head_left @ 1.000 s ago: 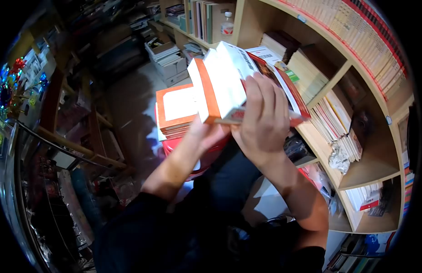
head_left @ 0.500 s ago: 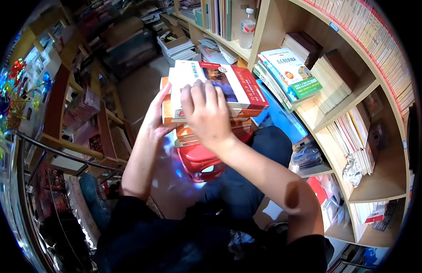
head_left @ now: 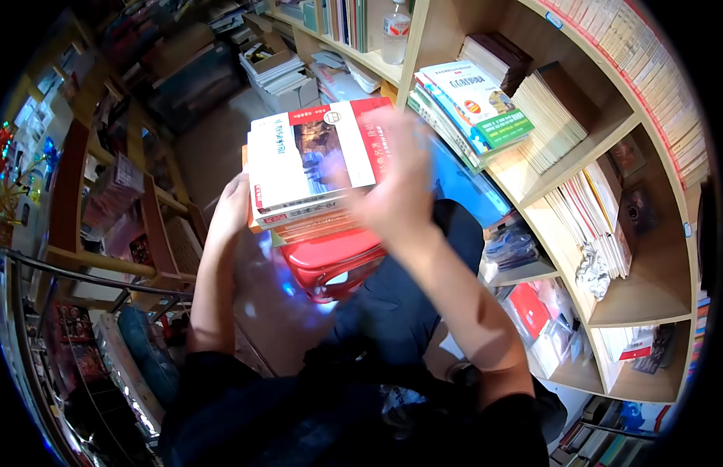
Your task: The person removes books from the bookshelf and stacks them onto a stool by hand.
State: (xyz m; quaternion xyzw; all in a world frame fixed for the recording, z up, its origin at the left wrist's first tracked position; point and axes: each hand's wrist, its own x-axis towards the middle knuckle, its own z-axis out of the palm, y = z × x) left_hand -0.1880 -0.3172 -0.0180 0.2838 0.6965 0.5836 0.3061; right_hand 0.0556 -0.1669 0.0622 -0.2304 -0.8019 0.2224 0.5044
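Note:
A stack of books (head_left: 314, 222) rests on a red plastic stool (head_left: 330, 261) in front of my knees. Its top book (head_left: 287, 167) has a white and red cover with a dark picture. My left hand (head_left: 233, 206) grips the stack's left edge, its fingertips partly hidden by the books. My right hand (head_left: 396, 183) is at the right end of the top book, smeared by motion. I cannot make out its fingers or whether it touches the cover.
Wooden shelves (head_left: 525, 183) curve along the right, with a pile of books (head_left: 474, 109) and a plastic bottle (head_left: 395, 33). A blue box (head_left: 462, 183) stands below them. At the left is a metal rail (head_left: 104, 272); more books (head_left: 279, 78) sit at the back.
My right hand has moved from the middle of the top book to its right end. My left hand is lower on the stack's left side. The whole view has shifted slightly.

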